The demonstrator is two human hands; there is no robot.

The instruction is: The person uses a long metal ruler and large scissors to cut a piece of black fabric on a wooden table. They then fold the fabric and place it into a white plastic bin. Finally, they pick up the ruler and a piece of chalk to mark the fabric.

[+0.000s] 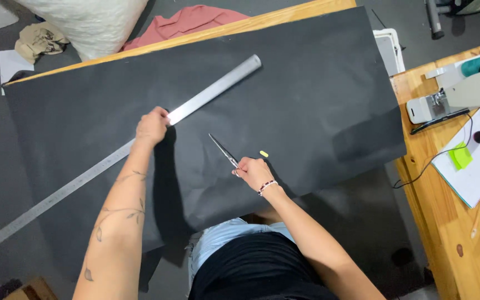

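Observation:
A large black sheet (306, 94) covers a wooden table. A long metal ruler (218, 86) lies slantwise across it, from the upper middle down past the left edge. My left hand (152, 126) presses down on the ruler near its middle. My right hand (254, 172) grips the handles of a pair of scissors (223, 151), whose closed blades point up and to the left over the sheet. A small yellow piece of chalk (264, 154) lies on the sheet just right of the scissors.
A second wooden table (445, 233) at the right carries a white sewing machine (462, 89), an open notebook (476, 164) with a green sticky note, and a cable. Pink cloth (187, 22) and a white bag (93, 22) lie beyond the far edge.

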